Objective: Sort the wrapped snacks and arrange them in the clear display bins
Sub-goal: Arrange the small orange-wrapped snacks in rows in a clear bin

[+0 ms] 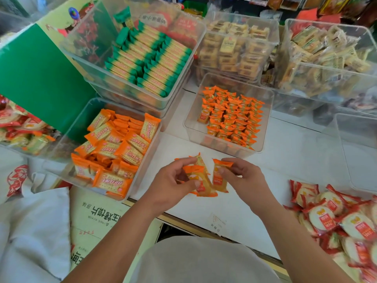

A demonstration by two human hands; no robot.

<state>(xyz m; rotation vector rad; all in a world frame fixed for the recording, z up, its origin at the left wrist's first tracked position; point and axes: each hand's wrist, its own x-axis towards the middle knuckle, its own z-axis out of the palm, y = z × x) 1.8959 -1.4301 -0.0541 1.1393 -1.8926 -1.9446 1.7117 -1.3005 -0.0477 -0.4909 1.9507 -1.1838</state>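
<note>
White table (295,160) carries several clear display bins. The far bin (140,94), at the left, holds green-wrapped crackers (151,56) standing in neat rows. Closer, also at the left, the near bin (155,139) holds bigger orange-wrapped crackers (122,148), which lie loosely on each other. The middle bin (193,119) is smaller and holds small orange-wrapped snacks (230,119) in rows, toward its right side. At the right edge, a pile of red-wrapped round crackers (330,217) lies on the table. Both hands are above the table, in front of the middle bin. The left hand (171,180) has its fingers curled around a few orange packets (201,180). The right hand (246,176) pinches a single packet (219,178) between thumb and fingers, upright, just beside the bundle in the left hand.
</note>
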